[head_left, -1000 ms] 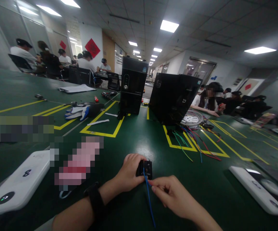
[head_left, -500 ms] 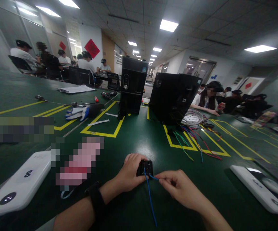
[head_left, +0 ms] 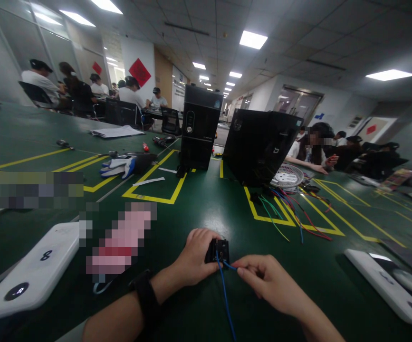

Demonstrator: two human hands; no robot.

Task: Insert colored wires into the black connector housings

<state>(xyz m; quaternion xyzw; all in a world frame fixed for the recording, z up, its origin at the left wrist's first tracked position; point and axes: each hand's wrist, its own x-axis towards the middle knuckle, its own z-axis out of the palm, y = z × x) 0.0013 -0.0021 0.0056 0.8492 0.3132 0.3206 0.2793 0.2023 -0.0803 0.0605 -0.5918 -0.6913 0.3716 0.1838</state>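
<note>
My left hand [head_left: 193,256] grips a small black block-shaped part [head_left: 219,250] just above the green table [head_left: 206,204]. A black band sits on that wrist. My right hand [head_left: 268,282] pinches the upper end of a blue wire [head_left: 226,299] right beside the part. The wire bends at the part and hangs down toward the bottom edge of the view. Both hands are closed and nearly touch each other.
Two black computer cases [head_left: 200,127] [head_left: 263,145] stand in yellow-taped squares. Loose coloured wires [head_left: 291,209] and a white fan grille [head_left: 286,175] lie to the right. White devices [head_left: 31,273] [head_left: 391,285] flank my hands. Work gloves [head_left: 120,165] lie at left. People sit at the far tables.
My right hand has risen from below the part to beside it, bending the wire's end over toward the right. My left hand has kept its hold on the part.
</note>
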